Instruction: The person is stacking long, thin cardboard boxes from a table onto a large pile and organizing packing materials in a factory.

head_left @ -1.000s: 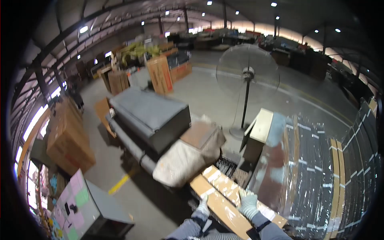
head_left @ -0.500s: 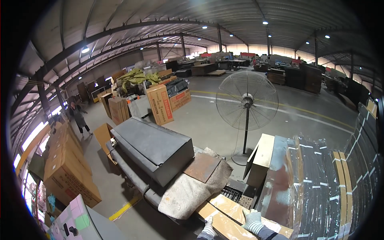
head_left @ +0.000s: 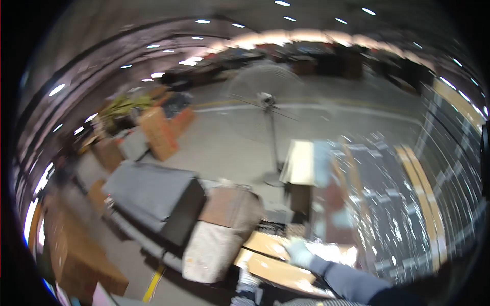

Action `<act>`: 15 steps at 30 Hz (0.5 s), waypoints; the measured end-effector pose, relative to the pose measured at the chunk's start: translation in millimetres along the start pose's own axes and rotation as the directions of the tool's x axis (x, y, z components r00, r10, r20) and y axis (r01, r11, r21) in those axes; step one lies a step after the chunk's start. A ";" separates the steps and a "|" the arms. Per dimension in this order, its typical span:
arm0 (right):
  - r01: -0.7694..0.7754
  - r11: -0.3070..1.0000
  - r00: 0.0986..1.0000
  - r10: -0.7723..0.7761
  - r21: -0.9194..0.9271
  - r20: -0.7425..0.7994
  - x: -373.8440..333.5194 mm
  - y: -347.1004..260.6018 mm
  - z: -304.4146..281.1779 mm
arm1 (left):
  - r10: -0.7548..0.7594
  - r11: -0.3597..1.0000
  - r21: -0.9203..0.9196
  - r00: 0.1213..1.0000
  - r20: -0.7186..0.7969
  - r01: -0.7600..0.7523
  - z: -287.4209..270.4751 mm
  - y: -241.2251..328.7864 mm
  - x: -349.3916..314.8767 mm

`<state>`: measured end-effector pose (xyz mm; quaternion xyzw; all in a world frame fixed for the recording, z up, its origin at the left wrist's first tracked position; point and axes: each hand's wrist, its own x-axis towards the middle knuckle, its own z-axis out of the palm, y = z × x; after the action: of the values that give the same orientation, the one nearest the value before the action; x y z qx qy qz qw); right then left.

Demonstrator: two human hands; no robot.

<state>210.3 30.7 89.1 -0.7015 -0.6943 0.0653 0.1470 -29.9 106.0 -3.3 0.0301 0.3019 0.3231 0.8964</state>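
Two long brown cardboard packages, shiny as if wrapped in film, lie side by side at the lower middle with a dark gap between them. My left hand (head_left: 247, 279), in a pale striped glove, is closed at the left end of the near package (head_left: 280, 272). My right hand (head_left: 300, 253), also gloved, reaches across the top, closed over the near package beside the far package (head_left: 268, 244). Motion blurs the fingers of both hands, and their undersides are hidden. Just left of the packages, a grey-white cloth (head_left: 209, 252) drapes a roller machine, with a rusty brown plate (head_left: 218, 206) on it.
A large grey metal cover (head_left: 148, 186) tops the machine at left. Film-wrapped dark panels (head_left: 383, 204) are stacked at right. Behind stands a big pedestal fan (head_left: 266, 99). Cardboard boxes (head_left: 158, 132) stand at far left, and a large carton (head_left: 81, 245) at near left.
The whole view has swung rightward and blurred, so the scene sits further left. More of my right forearm shows. Both hands stay at the packages.
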 end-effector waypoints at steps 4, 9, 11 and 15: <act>0.099 0.994 0.930 -0.079 0.037 -0.360 56.4 -31.6 -35.6 | 0.170 0.985 0.098 0.920 -0.353 -0.145 -23.1 48.0 36.9; -0.335 0.941 0.896 0.331 0.038 -0.298 -18.1 4.4 -72.4 | 0.015 0.909 0.387 0.918 -0.396 0.153 -4.7 -21.5 74.7; -0.703 0.680 0.675 0.730 0.211 -0.103 -77.3 68.1 -70.7 | -0.230 0.864 0.369 0.920 -0.316 0.343 -0.9 -73.7 68.1; -0.954 0.294 0.280 0.793 -0.063 -0.541 -249.2 98.5 -93.4 | -0.626 0.730 0.208 0.759 -0.179 0.651 22.9 -167.5 39.0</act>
<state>325.2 -226.9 120.3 -0.9771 -0.1265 -0.1469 0.0878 100.6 0.3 -46.7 0.0250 0.3759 -0.0459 0.9252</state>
